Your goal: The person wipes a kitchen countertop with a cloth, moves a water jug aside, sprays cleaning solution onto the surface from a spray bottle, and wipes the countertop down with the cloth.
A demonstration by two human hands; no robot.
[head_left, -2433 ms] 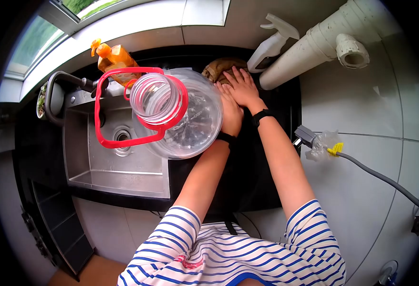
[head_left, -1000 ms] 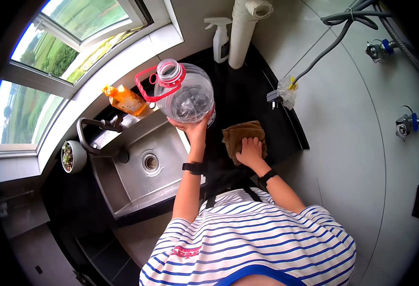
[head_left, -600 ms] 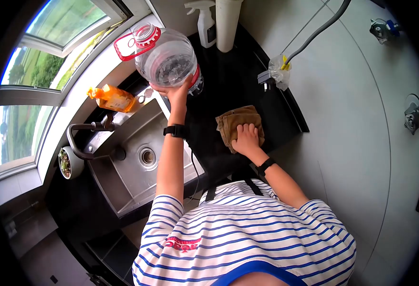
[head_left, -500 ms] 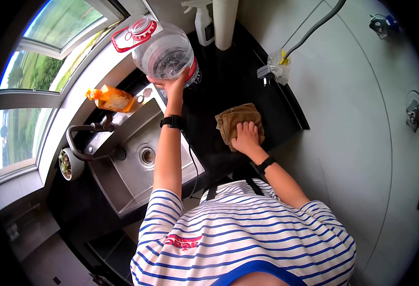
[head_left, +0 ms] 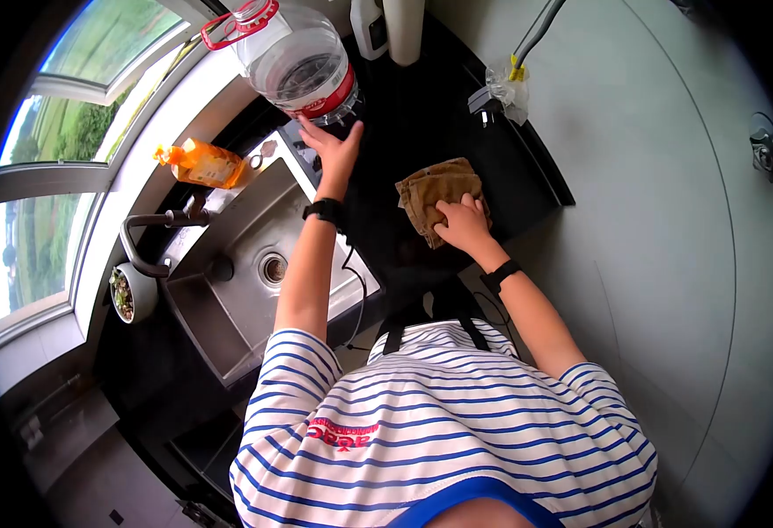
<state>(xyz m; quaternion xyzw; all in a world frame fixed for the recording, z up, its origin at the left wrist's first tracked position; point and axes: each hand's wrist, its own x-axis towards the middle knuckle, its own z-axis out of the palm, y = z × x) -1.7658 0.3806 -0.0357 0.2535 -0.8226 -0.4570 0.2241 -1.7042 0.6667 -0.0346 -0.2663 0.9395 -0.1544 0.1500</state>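
My left hand [head_left: 332,151] is open, thumb and fingers spread, just in front of a large clear plastic water jug [head_left: 298,69] with a red handle and a red label band. The jug stands upright at the back of the black countertop [head_left: 404,132], and a small gap seems to separate it from my fingertips. On the right, my right hand [head_left: 464,222] rests on a folded brown cloth [head_left: 430,195], its fingers bent and gripping the near right edge. The cloth lies on the counter.
To the left are a steel sink [head_left: 250,211], a dark faucet [head_left: 144,245], an orange bottle [head_left: 206,165] and a potted plant [head_left: 133,293]. A white spray bottle [head_left: 370,31] and a pale cylinder [head_left: 404,31] stand behind. A plug [head_left: 483,101] hangs by the wall.
My left hand has let go of the jug and drawn back from it, its fingers spreading. My right hand stays on the cloth, its fingers more bent. The view has tilted slightly.
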